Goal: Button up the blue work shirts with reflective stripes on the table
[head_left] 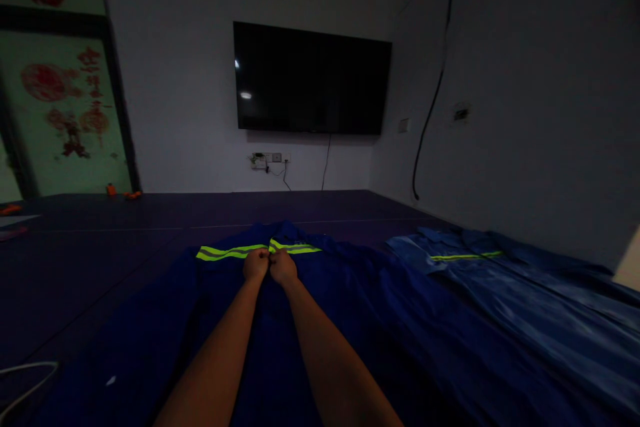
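A dark blue work jacket (330, 293) with yellow-green reflective strips (227, 253) lies spread out in front of me. Both hands meet at its front opening, at chest-strip height. My left hand (257, 265) has its fingers pinched on the jacket's edge, just below the left strip. Right beside it, my right hand (283, 267) is closed on the opposite edge, under the right strip. The fingertips almost touch. Whatever small fastening lies between them is too dark and hidden to make out.
A second, lighter blue garment (500, 280) with a yellow-green strip lies to the right. Small orange objects (111, 190) sit by the door at the far left. A white cable (35, 365) is at lower left. On the back wall hangs a television (313, 80).
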`<state>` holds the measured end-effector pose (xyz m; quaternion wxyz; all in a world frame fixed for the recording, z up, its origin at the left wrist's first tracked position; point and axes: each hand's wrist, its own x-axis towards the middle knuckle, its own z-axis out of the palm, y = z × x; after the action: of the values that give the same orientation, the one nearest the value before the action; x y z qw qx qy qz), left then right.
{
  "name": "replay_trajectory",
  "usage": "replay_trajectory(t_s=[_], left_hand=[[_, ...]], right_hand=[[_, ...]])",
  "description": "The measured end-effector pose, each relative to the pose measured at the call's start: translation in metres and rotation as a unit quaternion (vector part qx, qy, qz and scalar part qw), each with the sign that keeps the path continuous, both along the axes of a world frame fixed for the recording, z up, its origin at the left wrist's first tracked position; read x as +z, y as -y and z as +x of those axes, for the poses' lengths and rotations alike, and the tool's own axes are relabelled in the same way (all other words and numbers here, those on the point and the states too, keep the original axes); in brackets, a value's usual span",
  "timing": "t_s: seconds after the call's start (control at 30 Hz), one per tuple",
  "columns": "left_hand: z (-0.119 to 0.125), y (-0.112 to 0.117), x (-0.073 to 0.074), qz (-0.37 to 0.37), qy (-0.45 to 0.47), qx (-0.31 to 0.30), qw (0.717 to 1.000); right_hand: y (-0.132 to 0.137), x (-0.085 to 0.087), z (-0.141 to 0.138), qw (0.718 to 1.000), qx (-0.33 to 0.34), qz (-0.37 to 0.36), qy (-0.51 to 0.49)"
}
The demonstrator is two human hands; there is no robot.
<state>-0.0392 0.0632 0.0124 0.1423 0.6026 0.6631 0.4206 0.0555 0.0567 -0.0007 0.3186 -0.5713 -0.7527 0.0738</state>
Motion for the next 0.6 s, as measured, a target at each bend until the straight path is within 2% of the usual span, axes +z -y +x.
replay_trajectory(t_s=[0.37, 0.6], left_hand=[[-0.0011, -0.0027, -0.0033, 0.019, 0.019, 0.003, 1.000], [-0.0015, -0.0051, -0.0043, 0.015, 0.025, 0.003, 1.000]], right_hand=[[-0.0059, 0.0022, 0.0043, 1.000, -0.024, 0.012, 0.001], [-0.0059, -0.0007, 0.0034, 1.000, -0.007, 0.019, -0.005]])
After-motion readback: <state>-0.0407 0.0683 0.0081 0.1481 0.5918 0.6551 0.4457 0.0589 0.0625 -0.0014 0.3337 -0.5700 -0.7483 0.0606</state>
